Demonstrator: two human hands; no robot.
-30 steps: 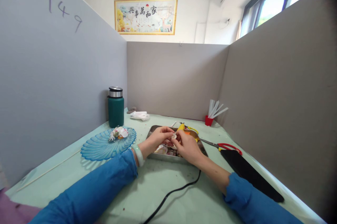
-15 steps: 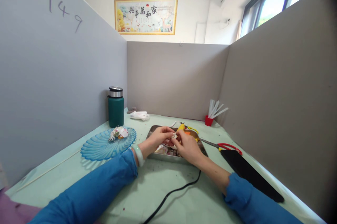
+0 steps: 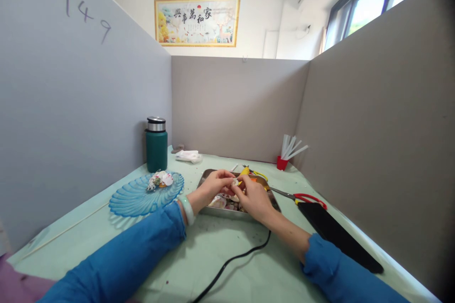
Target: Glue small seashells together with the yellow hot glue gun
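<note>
Nearest me, two blue sleeves (image 3: 121, 255) reach over the pale green cover of the table (image 3: 177, 265) toward the metal tray (image 3: 227, 215), the thing everything else sits around. A black cord (image 3: 232, 257) curls across the cloth this side of the tray, and a long black slab (image 3: 341, 236) lies to its right. Left of the tray, a thin pale stick (image 3: 66, 231) stretches toward a fluted blue plate (image 3: 131, 198), which bears a small heap of shells and trinkets (image 3: 161, 180).

Above the tray the two hands meet: the left hand (image 3: 215, 188), with a pale green bangle (image 3: 187, 210) at its wrist, and the right hand (image 3: 253, 197). Their fingertips are nearly together, pinching a small white piece (image 3: 235, 182) between them; it is too small to name. Below it, shells (image 3: 217, 202) fill part of the tray.

Red-handled scissors (image 3: 311, 200) lie at the tray's right edge, yellow-handled pliers (image 3: 261, 176) just behind it. Farther back, a green flask (image 3: 156, 151) stands behind and left of the tray, a white packet (image 3: 188, 156) behind it, and a red cup (image 3: 282, 164) of white sticks (image 3: 289, 147) behind and right. Beyond the grey partition (image 3: 238, 104) hangs a gold-framed picture (image 3: 197, 22).
</note>
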